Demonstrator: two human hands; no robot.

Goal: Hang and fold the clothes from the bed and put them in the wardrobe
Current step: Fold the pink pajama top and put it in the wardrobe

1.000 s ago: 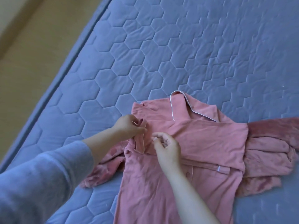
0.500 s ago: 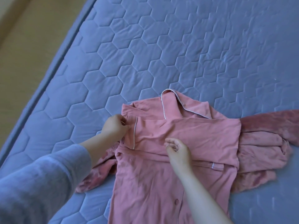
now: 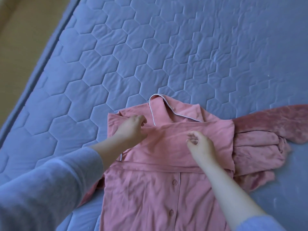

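Pink shirt (image 3: 146, 194) lies front up on the bed (image 3: 116, 64), near its front edge, with the collar (image 3: 159, 108), edged in thin white piping, pointing away from me. One sleeve is folded across the chest in a flat band, and below it the button placket runs toward me with two buttons (image 3: 174, 182) showing.

My left hand (image 3: 131, 129) sits on the shirt's left shoulder, its fingers curled and pinching the end of that folded band, where creases fan out from my fingertips. My right hand (image 3: 202, 145) hovers just over the middle of the chest with its fingers loosely curled and thumb apart from them, holding nothing.

A fuzzy pink garment (image 3: 260, 147) lies bunched under the shirt's right side and spreads out past it onto the quilted blue cover. A little of it also peeks out at the left, beside my grey-blue sleeve (image 3: 41, 189). Tan floor (image 3: 25, 30) shows beyond the bed's left edge.
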